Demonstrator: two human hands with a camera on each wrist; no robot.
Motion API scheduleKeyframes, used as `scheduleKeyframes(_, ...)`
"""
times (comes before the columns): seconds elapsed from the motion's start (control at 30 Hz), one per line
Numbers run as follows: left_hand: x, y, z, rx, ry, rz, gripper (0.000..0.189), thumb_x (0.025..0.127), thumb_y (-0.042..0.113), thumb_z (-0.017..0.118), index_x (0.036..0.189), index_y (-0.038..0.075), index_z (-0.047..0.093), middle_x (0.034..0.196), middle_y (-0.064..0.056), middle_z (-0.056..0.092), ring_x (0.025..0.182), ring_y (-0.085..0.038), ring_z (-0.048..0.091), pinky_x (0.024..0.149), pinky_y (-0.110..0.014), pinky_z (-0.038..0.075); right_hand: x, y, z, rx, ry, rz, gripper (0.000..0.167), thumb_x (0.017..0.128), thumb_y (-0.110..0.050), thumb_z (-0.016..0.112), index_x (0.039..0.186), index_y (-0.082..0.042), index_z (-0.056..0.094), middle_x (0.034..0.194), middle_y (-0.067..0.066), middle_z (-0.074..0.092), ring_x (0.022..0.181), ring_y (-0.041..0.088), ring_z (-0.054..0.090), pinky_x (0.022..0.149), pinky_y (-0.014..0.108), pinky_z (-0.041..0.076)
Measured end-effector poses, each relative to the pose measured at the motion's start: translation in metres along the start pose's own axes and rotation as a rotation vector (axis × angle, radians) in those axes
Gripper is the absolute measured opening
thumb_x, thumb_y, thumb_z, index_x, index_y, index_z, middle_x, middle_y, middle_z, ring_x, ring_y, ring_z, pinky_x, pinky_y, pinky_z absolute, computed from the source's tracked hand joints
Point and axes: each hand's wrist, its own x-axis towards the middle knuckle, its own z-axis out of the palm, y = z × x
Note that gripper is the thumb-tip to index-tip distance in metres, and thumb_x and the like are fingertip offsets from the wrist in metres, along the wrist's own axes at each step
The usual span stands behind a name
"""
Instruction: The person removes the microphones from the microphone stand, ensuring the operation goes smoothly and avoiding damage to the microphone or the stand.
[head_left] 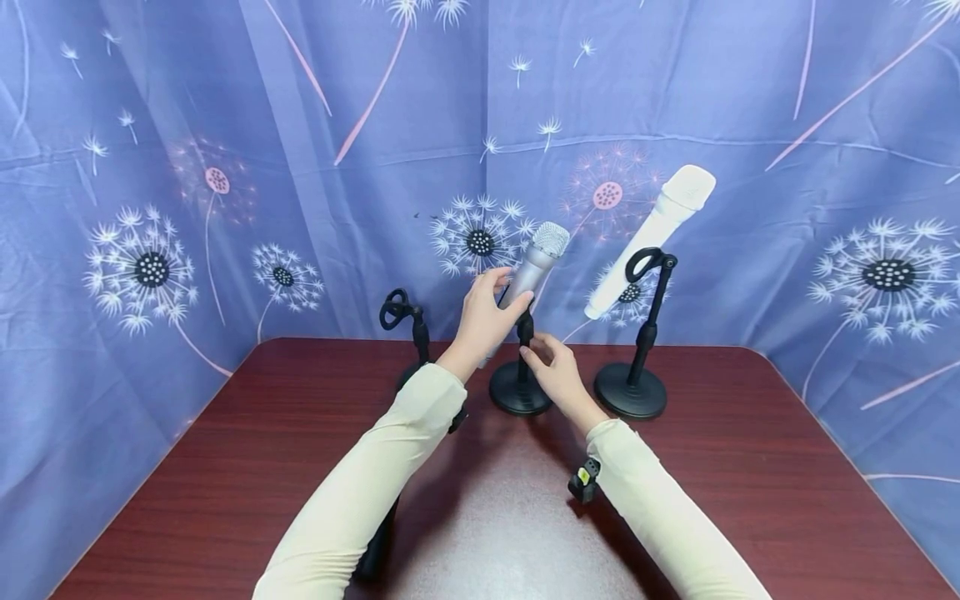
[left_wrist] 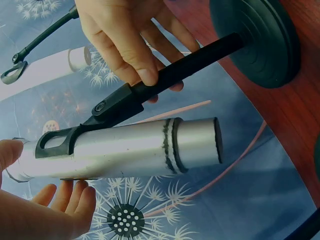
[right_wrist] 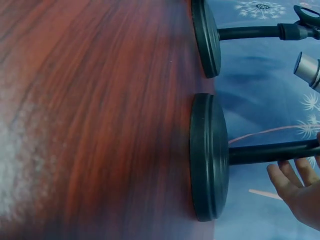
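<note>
My left hand [head_left: 482,318] grips a silver microphone [head_left: 534,265] from the side, thumb and fingers on opposite sides of its body. In the left wrist view the microphone lies in the black clip [left_wrist: 75,140] of the middle microphone stand [head_left: 517,393], head end tilted up and back. Lower down, my right hand [head_left: 557,372] holds the stand's pole [left_wrist: 200,61] just below the clip joint, thumb on one side and fingers on the other. The round base of this stand [right_wrist: 210,160] sits on the table in the right wrist view.
Right of my hands, a white microphone [head_left: 645,237] leans in the clip of another stand [head_left: 633,392]. A third stand [head_left: 418,333] with a bare clip is on the left, partly behind my sleeve. A black cylindrical thing [head_left: 378,537] lies under my left forearm. A patterned curtain [head_left: 360,208] hangs behind the table.
</note>
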Motion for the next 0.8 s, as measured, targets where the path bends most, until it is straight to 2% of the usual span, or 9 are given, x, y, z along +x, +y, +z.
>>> scheduleKeyframes(0.23,0.002,0.001,0.002,0.01,-0.003,0.011,0.049,0.093,0.029,0.064,0.137,0.011,0.05,0.129,-0.011,0.051,0.119,-0.023,0.05,0.096,-0.039,0.044,0.012,0.034,0.006,-0.033,0.044,-0.019,0.027,0.094,-0.008,0.062,0.116,0.007,0.061,0.109,0.026,0.065,0.109,0.035,0.061,0.094,0.046,0.047)
scheduleKeyframes(0.3,0.002,0.002,0.002,0.012,-0.003,0.017,0.048,0.094,0.029,0.064,0.137,0.011,0.051,0.128,-0.011,0.051,0.118,-0.023,0.05,0.096,-0.039,0.044,0.013,0.037,0.007,-0.053,0.06,-0.034,0.025,0.093,-0.009,0.063,0.113,0.006,0.062,0.107,0.025,0.066,0.107,0.034,0.063,0.093,0.046,0.048)
scheduleKeyframes(0.6,0.002,0.001,0.002,0.012,-0.002,0.031,0.047,0.093,0.026,0.065,0.135,0.01,0.052,0.125,-0.011,0.052,0.116,-0.023,0.051,0.094,-0.038,0.045,0.014,0.038,0.012,-0.106,0.142,-0.087,0.018,0.09,-0.006,0.068,0.103,0.006,0.065,0.096,0.022,0.068,0.097,0.033,0.067,0.085,0.046,0.052)
scheduleKeyframes(0.8,-0.001,0.001,0.0,0.039,0.004,0.034,0.046,0.093,0.027,0.065,0.135,0.011,0.053,0.125,-0.011,0.053,0.116,-0.023,0.051,0.094,-0.039,0.045,0.013,0.038,0.015,-0.121,0.158,-0.129,0.016,0.087,-0.004,0.07,0.099,0.005,0.067,0.09,0.02,0.069,0.089,0.032,0.068,0.079,0.044,0.054)
